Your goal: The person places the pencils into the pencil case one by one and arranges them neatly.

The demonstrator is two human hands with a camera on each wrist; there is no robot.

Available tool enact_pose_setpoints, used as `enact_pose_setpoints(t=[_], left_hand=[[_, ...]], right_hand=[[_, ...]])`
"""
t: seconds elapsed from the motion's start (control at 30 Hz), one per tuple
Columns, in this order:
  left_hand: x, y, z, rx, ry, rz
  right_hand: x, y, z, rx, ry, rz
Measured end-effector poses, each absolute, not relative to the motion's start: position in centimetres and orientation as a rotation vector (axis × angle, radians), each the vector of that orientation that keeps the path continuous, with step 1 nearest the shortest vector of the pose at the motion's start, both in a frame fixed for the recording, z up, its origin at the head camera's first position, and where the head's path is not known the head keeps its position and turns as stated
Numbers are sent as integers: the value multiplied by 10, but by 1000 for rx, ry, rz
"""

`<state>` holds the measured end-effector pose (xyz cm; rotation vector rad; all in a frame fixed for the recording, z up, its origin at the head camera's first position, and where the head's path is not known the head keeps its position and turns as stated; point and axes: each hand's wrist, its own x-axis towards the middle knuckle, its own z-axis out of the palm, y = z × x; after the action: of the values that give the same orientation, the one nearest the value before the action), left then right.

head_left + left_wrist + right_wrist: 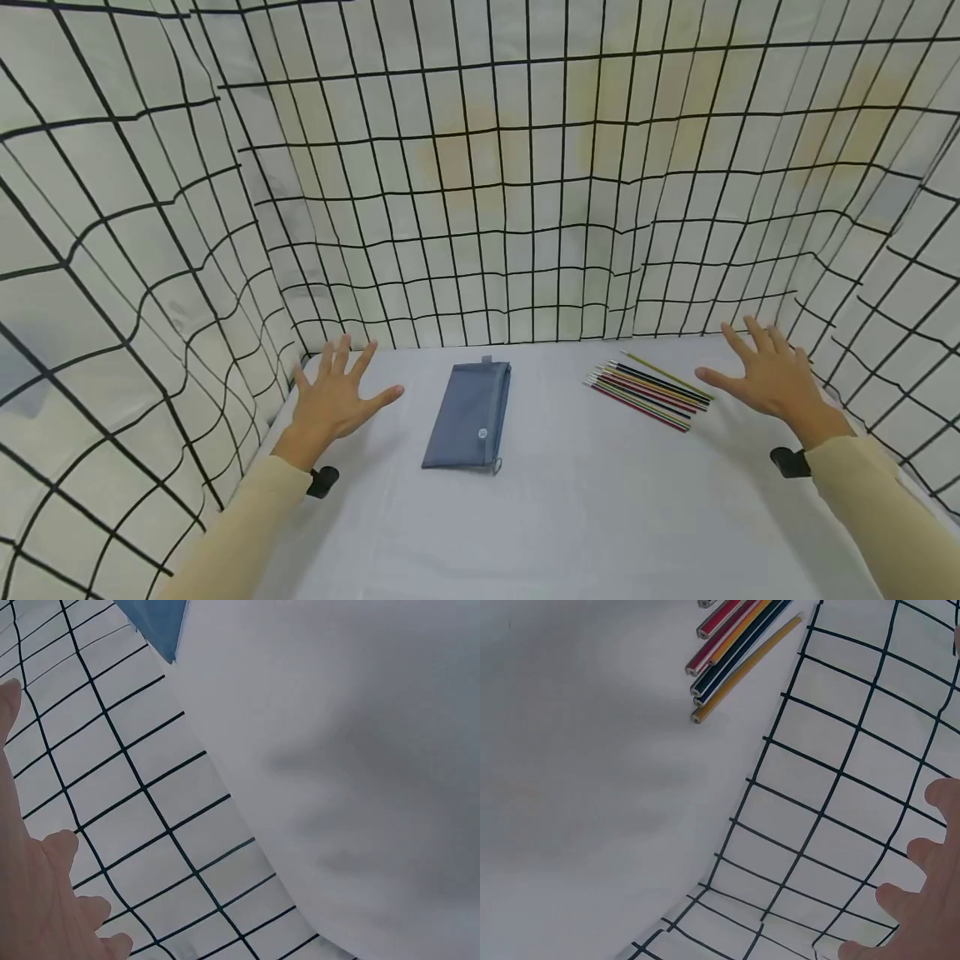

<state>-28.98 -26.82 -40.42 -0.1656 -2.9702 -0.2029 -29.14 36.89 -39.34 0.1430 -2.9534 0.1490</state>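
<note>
A flat blue zip pouch lies on the white table, a little left of the middle, with a ring at its near right corner. To its right several pencils lie side by side at a slant, in yellow, black, red and striped colours. My left hand hovers left of the pouch, fingers spread, touching nothing. Just right of the pencils my right hand is held up with spread fingers, also apart from everything. The pouch's corner shows in the left wrist view, the pencil ends in the right wrist view.
White walls with a black grid stand behind the table and on both sides. The white tabletop runs toward me. A dark wrist strap mount sits on the left wrist and another on the right.
</note>
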Motion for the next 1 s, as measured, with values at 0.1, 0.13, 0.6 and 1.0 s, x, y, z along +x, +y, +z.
enact_pose_setpoints(t=[0.1, 0.13, 0.6, 1.0], left_hand=[[-280, -262, -407, -186, -2954, -211], [-277, -260, -408, -191, -2951, -213], [-238, -230, -432, -222, -2928, -435], [-253, -197, -440, -244, -2687, -916]], right_hand=[[-285, 366, -396, 157, -2939, 141], [-283, 365, -397, 162, -2934, 135], [-264, 318, -418, 274, -2946, 288], [-274, 274, -444, 261, -2870, 657]])
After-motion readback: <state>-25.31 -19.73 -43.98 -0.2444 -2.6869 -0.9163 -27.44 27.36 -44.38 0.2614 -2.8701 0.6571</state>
